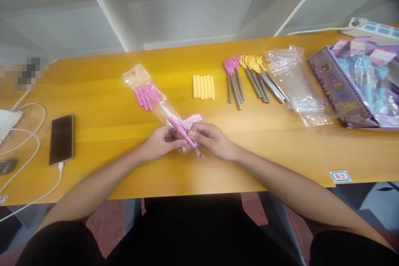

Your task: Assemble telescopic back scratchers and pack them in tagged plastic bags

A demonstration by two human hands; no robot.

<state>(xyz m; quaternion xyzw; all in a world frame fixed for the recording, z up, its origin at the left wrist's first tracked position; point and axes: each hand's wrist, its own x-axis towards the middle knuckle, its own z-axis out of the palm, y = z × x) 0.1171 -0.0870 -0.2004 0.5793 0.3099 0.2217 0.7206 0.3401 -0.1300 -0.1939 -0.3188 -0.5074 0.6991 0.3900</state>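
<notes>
A pink claw-shaped tool (179,126) lies slanted inside a clear plastic bag (137,75), its claw end at the upper left. Around the lower end of the bagged tool, my left hand (160,142) has its fingers closed. My right hand (215,139) pinches the handle end from the other side. A pink card (196,119) shows between both hands. Beyond them, a row of yellow sticks (203,87) lies on the wooden table (124,178).
Pink claws (235,81) and yellow claws (260,77) with metal rods lie beside empty clear bags (301,85). A purple box (346,87) holds blue wrapped items at right. A phone (62,139) with a white cable is at left; a power strip (377,29) sits behind the box.
</notes>
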